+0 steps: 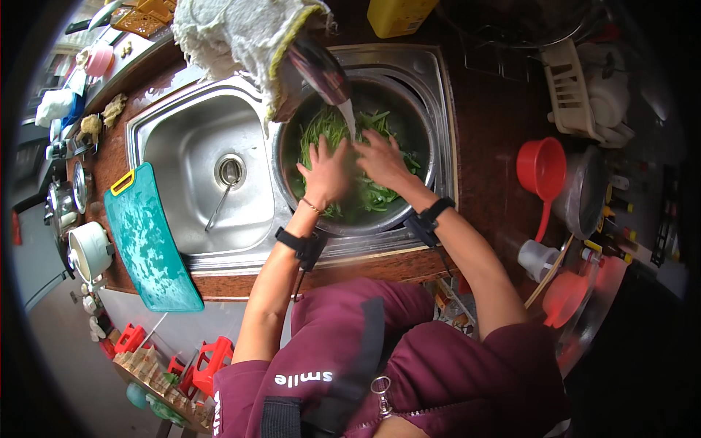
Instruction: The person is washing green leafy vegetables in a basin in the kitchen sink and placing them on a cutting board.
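Leafy green vegetables (323, 127) with long stems lie in a large round metal basin (421, 137) set in the right sink bowl. Water (347, 116) runs into the basin from a faucet (320, 68), whose upper part is wrapped in a white cloth (230, 38). My left hand (327, 174) is spread over the greens at the basin's middle, fingers apart. Beside it my right hand (382, 159) reaches over the greens under the stream, its fingertips partly blurred. Whether either hand grips any stems cannot be made out.
The left sink bowl (186, 142) has a drain with a thin metal utensil (218, 207) in it. A teal cutting board (150, 241) overlaps its left front edge. On the right are a red ladle (541, 164), a plastic dish rack (569, 87) and a clear cup (534, 258).
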`<state>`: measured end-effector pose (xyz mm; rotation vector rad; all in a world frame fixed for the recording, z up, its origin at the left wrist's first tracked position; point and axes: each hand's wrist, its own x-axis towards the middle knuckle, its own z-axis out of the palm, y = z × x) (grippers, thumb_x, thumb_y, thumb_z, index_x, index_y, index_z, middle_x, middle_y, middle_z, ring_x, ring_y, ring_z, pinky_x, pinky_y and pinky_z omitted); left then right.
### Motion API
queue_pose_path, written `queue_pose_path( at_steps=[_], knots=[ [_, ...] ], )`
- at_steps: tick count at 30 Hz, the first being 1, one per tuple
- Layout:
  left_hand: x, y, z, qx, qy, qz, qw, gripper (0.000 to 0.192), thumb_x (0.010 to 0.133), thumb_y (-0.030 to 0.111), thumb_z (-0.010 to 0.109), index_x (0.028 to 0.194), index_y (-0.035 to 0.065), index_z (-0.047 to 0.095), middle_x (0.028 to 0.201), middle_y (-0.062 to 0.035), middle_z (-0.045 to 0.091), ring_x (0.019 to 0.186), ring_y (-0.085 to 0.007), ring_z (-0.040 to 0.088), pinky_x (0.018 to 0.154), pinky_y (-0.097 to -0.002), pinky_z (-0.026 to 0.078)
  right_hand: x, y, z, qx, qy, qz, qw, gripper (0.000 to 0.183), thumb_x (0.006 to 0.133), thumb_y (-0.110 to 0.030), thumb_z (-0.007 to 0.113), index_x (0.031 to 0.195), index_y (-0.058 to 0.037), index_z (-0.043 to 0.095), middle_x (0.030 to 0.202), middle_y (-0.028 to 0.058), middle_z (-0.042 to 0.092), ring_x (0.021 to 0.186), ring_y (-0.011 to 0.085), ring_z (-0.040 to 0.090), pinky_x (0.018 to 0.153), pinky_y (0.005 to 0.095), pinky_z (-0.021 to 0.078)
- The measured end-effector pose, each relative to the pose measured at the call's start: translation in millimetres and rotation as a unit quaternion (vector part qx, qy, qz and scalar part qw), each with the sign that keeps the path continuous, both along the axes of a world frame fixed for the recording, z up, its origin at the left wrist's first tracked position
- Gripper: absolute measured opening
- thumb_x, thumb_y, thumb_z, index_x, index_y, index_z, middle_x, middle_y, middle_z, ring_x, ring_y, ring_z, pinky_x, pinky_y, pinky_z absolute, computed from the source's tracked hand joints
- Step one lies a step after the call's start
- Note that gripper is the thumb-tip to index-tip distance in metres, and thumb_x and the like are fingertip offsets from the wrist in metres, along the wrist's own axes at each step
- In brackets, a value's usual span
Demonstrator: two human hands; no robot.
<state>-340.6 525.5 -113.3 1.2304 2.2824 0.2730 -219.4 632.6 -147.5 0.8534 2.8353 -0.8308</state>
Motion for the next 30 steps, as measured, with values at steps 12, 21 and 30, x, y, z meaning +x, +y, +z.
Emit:
queue_pose_path(
  at_steps=[12, 21, 30],
  knots=[
    [-20, 5, -66, 0.143, -0.308, 0.359, 0.869, 0.056, 0.08, 0.019, 0.064, 0.122, -0.006, 0.038, 0.111, -0.0216, 0.052, 0.099, -0.0318, 0.054, 0.082, -0.039, 0.046, -43, -14, -39, -0.175, -0.036, -0.265, 0.947, 0.055, 0.079, -0.027, 0.06, 0.124, -0.0028, 0.038, 0.122, 0.0206, 0.045, 0.114, 0.0357, 0.044, 0.09, 0.0432, 0.0412],
    [-35, -9, -6, 0.22, -0.497, 0.343, 0.766, 0.028, 0.076, 0.004, 0.064, 0.103, -0.0003, 0.059, 0.093, -0.007, 0.065, 0.079, -0.0172, 0.062, 0.07, -0.0279, 0.05, -4, 2, 37, -0.346, 0.236, -0.33, 0.846, 0.04, 0.068, -0.013, 0.065, 0.103, 0.0023, 0.054, 0.095, 0.0139, 0.06, 0.083, 0.0228, 0.056, 0.075, 0.0314, 0.0432],
    [-24, -4, 47, 0.219, -0.143, 0.353, 0.898, 0.059, 0.066, 0.021, 0.069, 0.111, -0.0053, 0.043, 0.098, -0.0235, 0.059, 0.092, -0.0383, 0.057, 0.084, -0.0409, 0.043, 7, 18, 69, -0.157, 0.212, -0.345, 0.901, 0.042, 0.073, -0.027, 0.071, 0.103, -0.0004, 0.057, 0.094, 0.0164, 0.058, 0.086, 0.0298, 0.058, 0.076, 0.0367, 0.0449]
  ],
)
